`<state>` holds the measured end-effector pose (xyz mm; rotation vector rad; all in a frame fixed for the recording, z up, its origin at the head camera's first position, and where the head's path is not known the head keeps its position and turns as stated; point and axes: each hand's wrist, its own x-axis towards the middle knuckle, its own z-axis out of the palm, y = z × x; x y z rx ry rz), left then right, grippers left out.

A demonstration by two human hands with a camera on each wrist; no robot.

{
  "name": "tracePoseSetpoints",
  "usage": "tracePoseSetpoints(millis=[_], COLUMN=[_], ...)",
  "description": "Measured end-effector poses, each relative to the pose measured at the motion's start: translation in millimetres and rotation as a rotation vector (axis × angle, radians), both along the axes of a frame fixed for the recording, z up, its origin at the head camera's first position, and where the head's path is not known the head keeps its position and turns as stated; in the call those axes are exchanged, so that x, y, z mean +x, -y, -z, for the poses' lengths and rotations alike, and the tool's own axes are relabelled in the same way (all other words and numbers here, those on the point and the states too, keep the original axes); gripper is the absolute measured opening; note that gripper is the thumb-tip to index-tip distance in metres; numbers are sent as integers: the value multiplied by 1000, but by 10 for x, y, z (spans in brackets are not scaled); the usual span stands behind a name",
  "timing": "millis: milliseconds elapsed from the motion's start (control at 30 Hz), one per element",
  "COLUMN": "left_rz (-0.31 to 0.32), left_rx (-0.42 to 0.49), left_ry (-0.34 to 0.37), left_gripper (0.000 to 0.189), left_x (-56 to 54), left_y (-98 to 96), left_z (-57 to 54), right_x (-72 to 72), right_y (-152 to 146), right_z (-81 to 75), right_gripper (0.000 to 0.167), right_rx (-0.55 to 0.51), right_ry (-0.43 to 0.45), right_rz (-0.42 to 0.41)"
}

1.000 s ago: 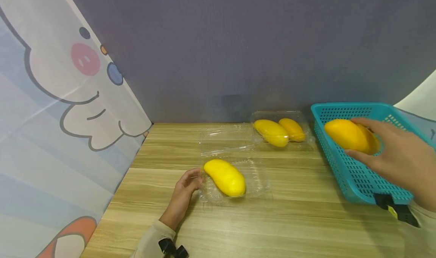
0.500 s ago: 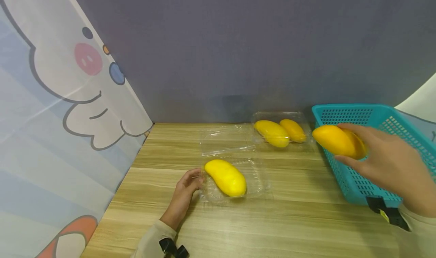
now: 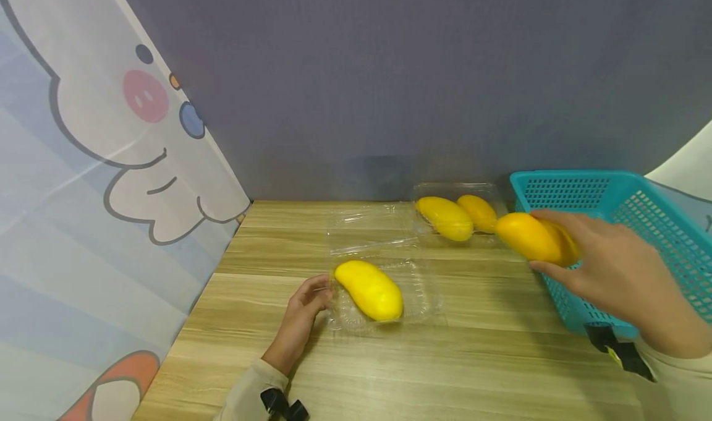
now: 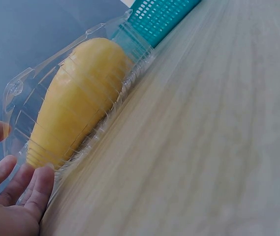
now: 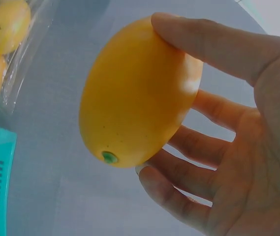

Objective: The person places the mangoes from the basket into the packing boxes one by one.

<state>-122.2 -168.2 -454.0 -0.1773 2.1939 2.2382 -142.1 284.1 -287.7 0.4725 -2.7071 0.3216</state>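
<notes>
My right hand (image 3: pixel 617 272) grips a yellow mango (image 3: pixel 531 238) between thumb and fingers, held up over the near-left rim of the teal basket (image 3: pixel 567 300). The right wrist view shows a green stem spot on that mango's end. In the middle of the table lies an opened clear plastic clamshell box (image 3: pixel 419 285), its lid folded back toward the wall. One mango (image 3: pixel 369 291) lies slantwise in its base. At the box's left edge, my left hand (image 3: pixel 303 310) holds the plastic side, with fingertips (image 4: pixel 41 179) against the wall near the mango's narrow end.
Behind, against the grey wall, a second clear box (image 3: pixel 484 189) contains two mangoes (image 3: pixel 445 217), just left of the basket. A cartoon-printed cloth (image 3: pixel 111 223) hangs along the left side. The wood-grain table (image 3: pixel 445 371) extends toward me.
My right hand has carried its mango leftward from over the basket's inside to its left rim, slightly lower. My left hand and the opened box have stayed put.
</notes>
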Motion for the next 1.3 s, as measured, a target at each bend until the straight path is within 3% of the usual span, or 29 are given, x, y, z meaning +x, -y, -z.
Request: tracePoseSetpoints(millis=[667, 1033, 1300], left_rz=[5, 2, -1], left_rx=[-1, -9, -8], left_ry=[3, 6, 9], left_gripper=[40, 40, 41], left_x=[-13, 13, 12], left_y=[-23, -4, -5], left_z=[-19, -23, -15], right_x=[-21, -5, 5], right_y=[132, 241, 370], right_z=[78, 119, 147], right_gripper=[81, 80, 74], right_rx=[51, 38, 38], right_ry=[-62, -58, -9], right_rz=[-99, -138, -135])
